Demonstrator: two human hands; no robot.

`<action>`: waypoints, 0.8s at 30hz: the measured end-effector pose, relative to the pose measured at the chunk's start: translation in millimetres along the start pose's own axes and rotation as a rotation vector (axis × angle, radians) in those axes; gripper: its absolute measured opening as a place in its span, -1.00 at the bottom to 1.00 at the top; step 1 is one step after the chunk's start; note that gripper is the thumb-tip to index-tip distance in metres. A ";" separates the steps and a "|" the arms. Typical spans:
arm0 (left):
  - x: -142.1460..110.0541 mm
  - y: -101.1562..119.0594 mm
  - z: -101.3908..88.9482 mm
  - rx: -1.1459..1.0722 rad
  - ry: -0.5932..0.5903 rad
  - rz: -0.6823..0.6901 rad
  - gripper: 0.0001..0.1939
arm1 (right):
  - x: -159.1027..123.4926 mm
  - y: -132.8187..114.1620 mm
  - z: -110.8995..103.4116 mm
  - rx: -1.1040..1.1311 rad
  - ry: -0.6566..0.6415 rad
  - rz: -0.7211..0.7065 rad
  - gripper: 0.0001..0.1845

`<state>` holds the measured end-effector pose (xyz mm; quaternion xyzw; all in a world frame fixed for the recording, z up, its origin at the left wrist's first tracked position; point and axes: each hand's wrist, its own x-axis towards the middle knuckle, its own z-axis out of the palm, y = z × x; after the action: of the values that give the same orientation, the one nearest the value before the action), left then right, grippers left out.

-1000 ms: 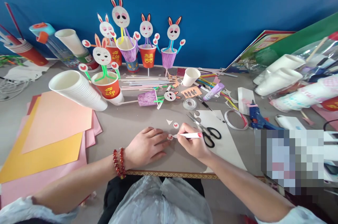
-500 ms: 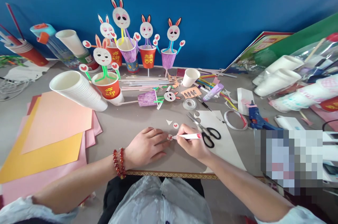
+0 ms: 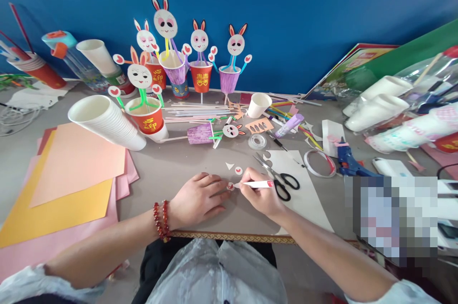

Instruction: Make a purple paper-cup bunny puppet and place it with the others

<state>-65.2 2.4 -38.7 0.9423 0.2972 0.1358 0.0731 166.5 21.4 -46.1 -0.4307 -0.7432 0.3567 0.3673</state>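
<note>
My left hand (image 3: pixel 200 197) lies flat on the table, fingers stretched out, with its fingertips at the edge of a small white paper circle (image 3: pixel 231 187) that carries a red heart. In my right hand (image 3: pixel 260 194) is a white marker (image 3: pixel 258 184) with a red end, gripped like a pen, its tip at that circle. Just above lies a second paper circle (image 3: pixel 238 170) with a red heart, beside a white paper scrap (image 3: pixel 229 165). Black-handled scissors (image 3: pixel 282 181) rest right of my right hand, partly on a white paper sheet (image 3: pixel 311 204).
Paper-cup rabbits stand along the blue wall; one purple cup rabbit (image 3: pixel 200 133) lies on its side. Stacked white cups (image 3: pixel 107 122) lean at left above coloured paper sheets (image 3: pixel 78 161). A tape roll (image 3: pixel 257 141), a ring of tape (image 3: pixel 319 163) and a blue glue gun (image 3: pixel 348 158) lie at right.
Both hands stay in place, the marker tip still at the small circle. The red heart on it looks slightly more filled in. The view shifts very slightly.
</note>
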 end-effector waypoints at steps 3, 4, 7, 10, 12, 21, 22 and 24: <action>0.1 0.0 0.3 -0.002 0.002 -0.002 -0.64 | 0.1 0.7 0.0 0.016 -0.019 0.001 -0.79; 0.1 -0.1 0.5 -0.002 0.001 -0.002 -0.64 | 0.2 1.1 0.0 0.018 -0.019 0.002 -0.79; -0.2 -0.5 0.7 -0.002 0.001 0.000 -0.63 | 0.3 1.8 0.0 0.012 -0.004 0.006 -0.79; -0.6 -0.5 0.4 0.000 0.003 0.002 -0.63 | 0.1 1.2 -0.1 0.012 -0.015 0.000 -0.79; -0.7 -0.3 0.1 0.001 -0.001 0.001 -0.62 | -0.2 0.5 -0.1 0.015 -0.012 0.001 -0.79; -0.2 0.1 -0.2 0.006 -0.005 -0.004 -0.62 | -0.6 2.4 -0.6 0.040 -0.012 0.012 -0.79; -0.3 -0.1 -0.1 0.006 -0.002 -0.002 -0.62 | -0.5 2.0 -0.8 0.043 -0.014 0.010 -0.79; -0.7 -0.4 0.2 0.004 0.005 0.004 -0.63 | 0.0 0.3 -1.0 0.047 -0.028 0.000 -0.80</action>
<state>-65.9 2.3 -39.2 0.9427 0.2956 0.1379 0.0700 167.5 21.7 -46.0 -0.4169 -0.7398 0.3799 0.3669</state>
